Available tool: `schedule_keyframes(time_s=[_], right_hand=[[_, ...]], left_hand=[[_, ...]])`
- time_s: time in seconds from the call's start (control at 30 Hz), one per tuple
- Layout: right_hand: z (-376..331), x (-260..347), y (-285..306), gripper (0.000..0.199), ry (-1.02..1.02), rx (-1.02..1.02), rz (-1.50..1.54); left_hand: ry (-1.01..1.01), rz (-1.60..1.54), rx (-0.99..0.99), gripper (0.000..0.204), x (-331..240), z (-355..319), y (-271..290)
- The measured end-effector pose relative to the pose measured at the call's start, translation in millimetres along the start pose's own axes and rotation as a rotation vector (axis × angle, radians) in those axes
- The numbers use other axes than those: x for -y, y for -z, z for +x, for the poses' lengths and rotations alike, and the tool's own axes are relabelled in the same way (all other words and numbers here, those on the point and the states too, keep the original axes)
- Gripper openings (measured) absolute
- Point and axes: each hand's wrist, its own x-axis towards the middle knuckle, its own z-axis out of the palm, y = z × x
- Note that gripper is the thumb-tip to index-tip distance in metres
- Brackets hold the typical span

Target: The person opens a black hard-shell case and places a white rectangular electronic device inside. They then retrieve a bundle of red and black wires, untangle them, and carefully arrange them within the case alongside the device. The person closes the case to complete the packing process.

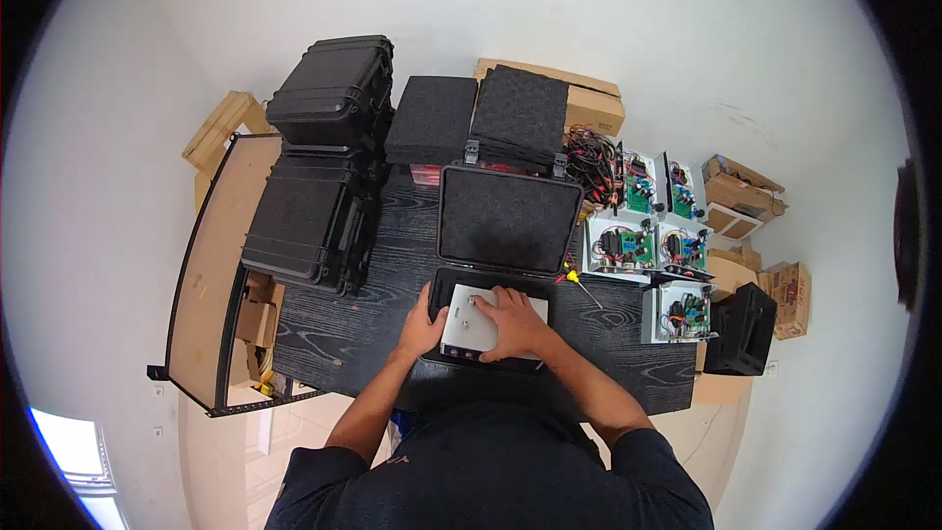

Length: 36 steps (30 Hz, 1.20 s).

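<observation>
A white metal box (469, 329) with small round fittings on its top lies in the foam-lined base of an open black hard case (439, 285). Across the box, my right hand (515, 324) grips it, its thumb at the near edge and its fingers over the far side. At the case's left rim is my left hand (422, 327), its fingers along the outside and its thumb beside the box. The raised case lid (508, 219) shows dark foam inside. My palm covers the right part of the box.
Black hard cases (304, 216) are stacked on the left of the dark table (343, 334). Foam sheets (520, 108) stand behind the lid. On the right are several white housings with circuit boards (620, 243), a cable bundle (592, 165) and a yellow-handled screwdriver (573, 277).
</observation>
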Motion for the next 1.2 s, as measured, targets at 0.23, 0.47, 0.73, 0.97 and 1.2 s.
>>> schedule_keyframes(time_s=[0.23,0.47,0.73,0.97,1.2], right_hand=[[-6,12,-22,0.124,-0.023,-0.144,-0.139],[-7,4,-39,0.125,0.01,-0.19,-0.072],[-14,-7,-49,0.117,0.102,-0.248,-0.097],[-84,-23,-63,0.048,0.129,-0.292,0.032],[-132,-20,-57,0.025,0.099,-0.351,-0.047]], left_hand=[[0.011,-0.02,0.002,0.079,4,0,-2],[-0.166,0.097,-0.092,0.081,5,2,-4],[-0.529,0.608,0.069,0.087,-42,-12,7],[-0.615,0.747,0.48,0.112,-88,5,-6],[-0.618,1.142,0.594,0.136,-123,12,-27]])
